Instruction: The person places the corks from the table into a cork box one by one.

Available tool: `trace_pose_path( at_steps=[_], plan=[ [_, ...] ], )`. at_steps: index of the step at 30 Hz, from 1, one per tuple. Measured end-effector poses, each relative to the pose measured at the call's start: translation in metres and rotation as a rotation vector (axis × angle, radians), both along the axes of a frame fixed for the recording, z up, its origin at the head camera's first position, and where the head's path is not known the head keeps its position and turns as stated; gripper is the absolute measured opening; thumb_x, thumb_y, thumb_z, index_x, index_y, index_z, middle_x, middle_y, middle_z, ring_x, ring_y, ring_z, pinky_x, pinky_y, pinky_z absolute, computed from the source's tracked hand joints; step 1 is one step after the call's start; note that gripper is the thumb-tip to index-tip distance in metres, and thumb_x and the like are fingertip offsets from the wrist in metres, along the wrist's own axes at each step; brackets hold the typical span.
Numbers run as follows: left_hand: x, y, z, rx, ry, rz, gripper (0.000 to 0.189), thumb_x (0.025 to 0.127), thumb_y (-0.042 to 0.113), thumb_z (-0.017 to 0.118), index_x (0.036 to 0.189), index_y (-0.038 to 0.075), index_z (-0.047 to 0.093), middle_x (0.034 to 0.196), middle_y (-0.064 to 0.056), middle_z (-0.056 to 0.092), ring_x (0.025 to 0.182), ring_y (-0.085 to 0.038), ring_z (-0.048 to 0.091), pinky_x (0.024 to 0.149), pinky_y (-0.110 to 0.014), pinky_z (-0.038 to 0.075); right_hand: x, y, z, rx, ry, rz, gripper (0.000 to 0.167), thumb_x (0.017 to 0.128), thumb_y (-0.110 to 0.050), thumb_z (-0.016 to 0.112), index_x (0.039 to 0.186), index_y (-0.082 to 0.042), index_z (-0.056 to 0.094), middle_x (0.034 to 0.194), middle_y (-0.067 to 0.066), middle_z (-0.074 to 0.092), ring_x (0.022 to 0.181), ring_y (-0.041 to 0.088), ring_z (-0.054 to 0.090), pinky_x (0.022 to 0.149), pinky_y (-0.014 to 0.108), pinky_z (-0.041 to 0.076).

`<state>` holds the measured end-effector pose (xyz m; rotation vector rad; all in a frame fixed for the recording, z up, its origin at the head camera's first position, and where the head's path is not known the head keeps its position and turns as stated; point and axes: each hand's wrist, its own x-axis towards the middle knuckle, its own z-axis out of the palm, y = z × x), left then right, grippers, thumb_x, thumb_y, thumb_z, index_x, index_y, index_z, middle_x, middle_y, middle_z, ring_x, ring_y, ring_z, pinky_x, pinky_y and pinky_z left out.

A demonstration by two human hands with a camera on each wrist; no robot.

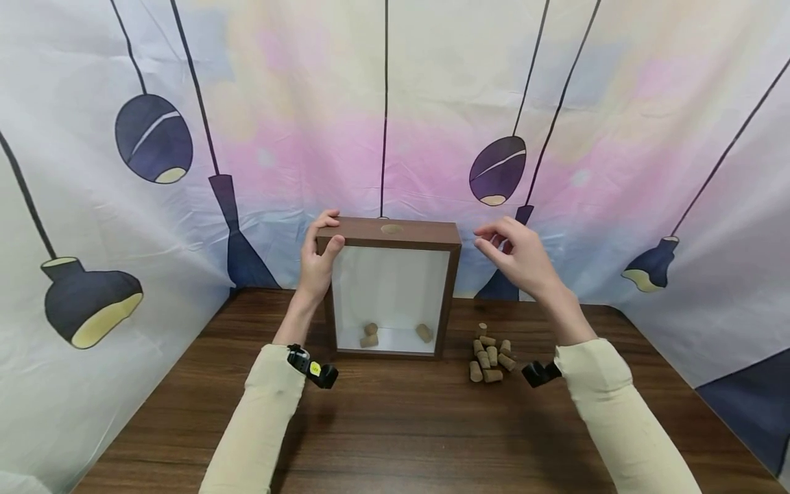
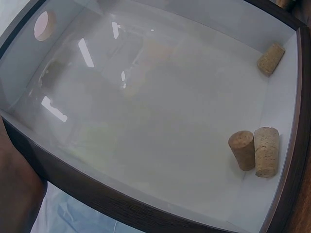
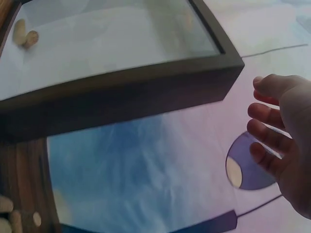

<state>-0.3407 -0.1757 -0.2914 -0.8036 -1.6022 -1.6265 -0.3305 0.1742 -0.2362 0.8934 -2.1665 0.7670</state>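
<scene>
A brown-framed shadow box [image 1: 389, 295] with a clear front stands upright on the table. A round hole [image 1: 391, 229] is cut in its top side. Inside, at the bottom, lie three corks: two together [image 2: 267, 152] and one apart [image 2: 270, 59]. My left hand [image 1: 317, 261] grips the box's upper left corner, thumb on the front and fingers over the top. To the right of the box's upper right corner, my right hand [image 1: 515, 250] hangs in the air, apart from it. Its fingers [image 3: 267, 114] are loosely bent, and nothing shows between them.
A pile of several loose corks [image 1: 487, 357] lies on the dark wooden table [image 1: 395, 425], right of the box and below my right forearm. Behind the table hangs a cloth backdrop [image 1: 321, 103] printed with lamps. Each wrist wears a small black camera [image 1: 315, 369].
</scene>
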Motion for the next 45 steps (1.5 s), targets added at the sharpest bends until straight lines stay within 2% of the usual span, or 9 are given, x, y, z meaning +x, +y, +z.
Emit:
trace_pose_path(
  at_steps=[10, 18, 26, 30, 35, 41, 45],
  plan=[
    [0.000, -0.003, -0.001, -0.005, -0.006, 0.005, 0.063, 0.097, 0.043, 0.062, 0.122, -0.013, 0.045, 0.150, -0.026, 0.039, 0.147, -0.027, 0.028, 0.119, -0.052, 0.014, 0.002, 0.025, -0.037, 0.070, -0.110, -0.041, 0.016, 0.097, -0.020, 0.067, 0.110, -0.012, 0.071, 0.091, -0.001, 0.065, 0.071, 0.011, 0.052, 0.063, 0.021, 0.043],
    [0.000, -0.002, 0.000, 0.003, -0.011, -0.004, 0.061, 0.097, 0.040, 0.064, 0.121, -0.013, 0.044, 0.150, -0.032, 0.035, 0.147, -0.028, 0.027, 0.119, -0.054, 0.014, 0.002, 0.039, -0.071, 0.104, -0.207, -0.068, 0.015, 0.096, -0.020, 0.068, 0.109, -0.012, 0.071, 0.089, -0.002, 0.063, 0.072, 0.010, 0.052, 0.064, 0.024, 0.045],
    [-0.001, -0.002, 0.000, -0.002, -0.012, -0.010, 0.061, 0.097, 0.040, 0.064, 0.122, -0.012, 0.044, 0.150, -0.029, 0.036, 0.148, -0.027, 0.027, 0.119, -0.053, 0.014, 0.005, 0.053, -0.099, 0.142, -0.322, -0.089, 0.015, 0.096, -0.020, 0.068, 0.108, -0.012, 0.071, 0.093, -0.001, 0.065, 0.074, 0.008, 0.055, 0.066, 0.025, 0.048],
    [-0.002, -0.002, -0.001, -0.003, -0.010, -0.012, 0.063, 0.097, 0.042, 0.064, 0.122, -0.013, 0.044, 0.150, -0.026, 0.037, 0.148, -0.028, 0.026, 0.119, -0.053, 0.015, 0.006, 0.058, -0.108, 0.148, -0.376, -0.087, 0.014, 0.096, -0.022, 0.067, 0.107, -0.013, 0.071, 0.093, -0.001, 0.065, 0.075, 0.007, 0.057, 0.066, 0.024, 0.049],
    [-0.001, -0.004, -0.002, 0.011, 0.009, -0.002, 0.064, 0.096, 0.043, 0.064, 0.121, -0.014, 0.044, 0.149, -0.031, 0.036, 0.148, -0.029, 0.027, 0.119, -0.054, 0.014, 0.006, 0.061, -0.114, 0.163, -0.438, -0.066, 0.014, 0.097, -0.023, 0.067, 0.109, -0.015, 0.070, 0.094, -0.003, 0.066, 0.078, 0.007, 0.058, 0.068, 0.025, 0.050],
    [-0.001, -0.003, -0.001, -0.007, -0.017, 0.002, 0.062, 0.097, 0.041, 0.064, 0.123, -0.012, 0.045, 0.150, -0.027, 0.038, 0.148, -0.027, 0.027, 0.119, -0.053, 0.015, 0.007, 0.071, -0.128, 0.203, -0.514, -0.019, 0.014, 0.097, -0.018, 0.066, 0.109, -0.012, 0.069, 0.094, -0.002, 0.065, 0.077, 0.004, 0.058, 0.066, 0.025, 0.050],
    [-0.001, -0.002, -0.001, -0.005, -0.012, 0.000, 0.063, 0.097, 0.041, 0.064, 0.123, -0.012, 0.045, 0.150, -0.026, 0.039, 0.147, -0.029, 0.028, 0.119, -0.053, 0.015, 0.007, 0.078, -0.137, 0.207, -0.575, -0.012, 0.017, 0.098, -0.020, 0.065, 0.111, -0.009, 0.068, 0.096, -0.001, 0.065, 0.080, 0.007, 0.059, 0.068, 0.026, 0.050]
  ],
)
